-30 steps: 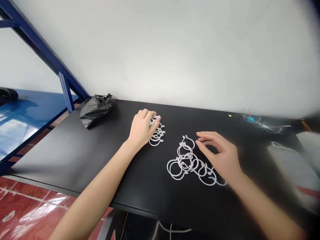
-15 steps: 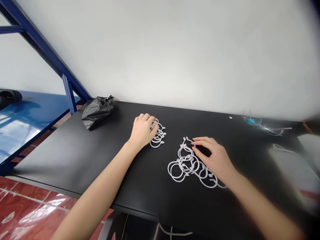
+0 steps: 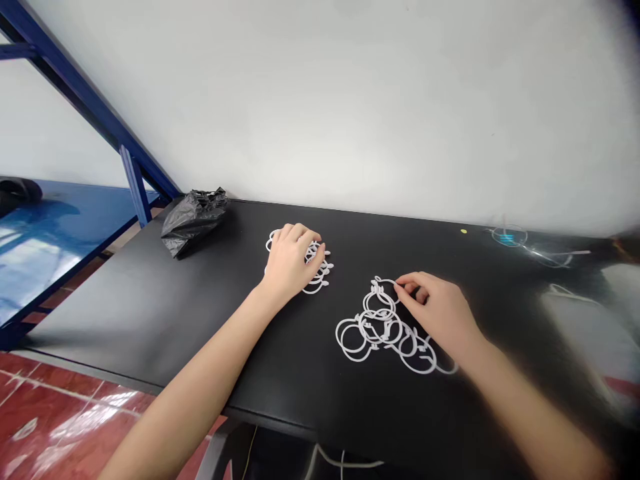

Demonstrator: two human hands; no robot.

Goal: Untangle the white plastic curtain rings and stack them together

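My right hand (image 3: 440, 310) is closed in a pinch, thumb and fingertips on the edge of a white shower curtain ring (image 3: 384, 280). That ring lies at the top of a loose pile of similar white rings (image 3: 381, 325), several of them overlapping. To the left, my left hand (image 3: 291, 261) rests palm down over a second group of white rings (image 3: 316, 268), its fingers bent and slightly apart. Parts of these rings show on both sides of the hand; the rest are hidden beneath it.
A crumpled black plastic bag (image 3: 194, 219) lies at the back left of the black table (image 3: 200, 313). Glasses (image 3: 530, 250) lie near the wall at the right, with a blurred pale object (image 3: 580, 327) closer in. A blue metal frame (image 3: 100, 107) stands at left.
My right thumb and fingers have closed on the edge of the top ring, which has shifted slightly right. My left hand has moved slightly right, uncovering rings on its left side.
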